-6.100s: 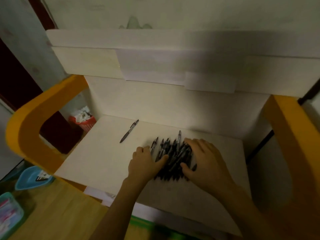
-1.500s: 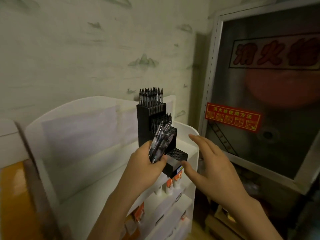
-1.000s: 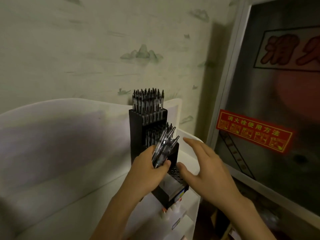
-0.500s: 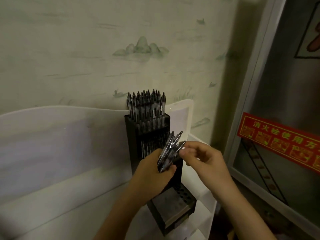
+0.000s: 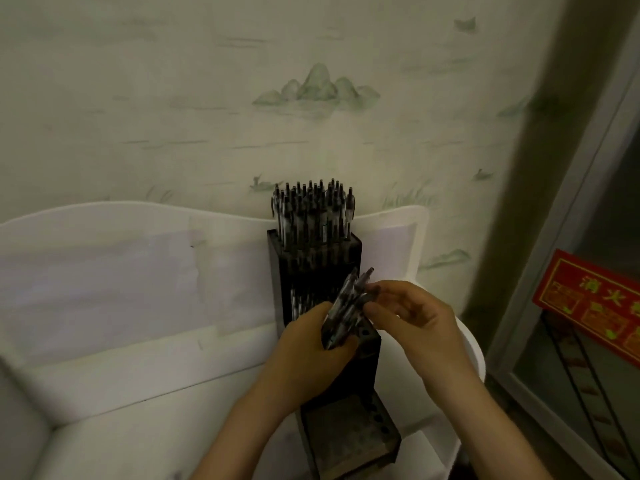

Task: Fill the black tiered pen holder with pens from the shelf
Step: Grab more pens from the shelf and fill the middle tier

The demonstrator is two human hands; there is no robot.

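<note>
Since half a second ago the right hand has closed its fingertips on 1 pen tip at 12 o'clock of the bundle of dark clicker pens clenched in the left hand, held before the black tiered plastic pen holder, likely to feed its empty lower holes.

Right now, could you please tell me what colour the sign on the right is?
The sign is red with yellow writing, seen in the head view.
</note>
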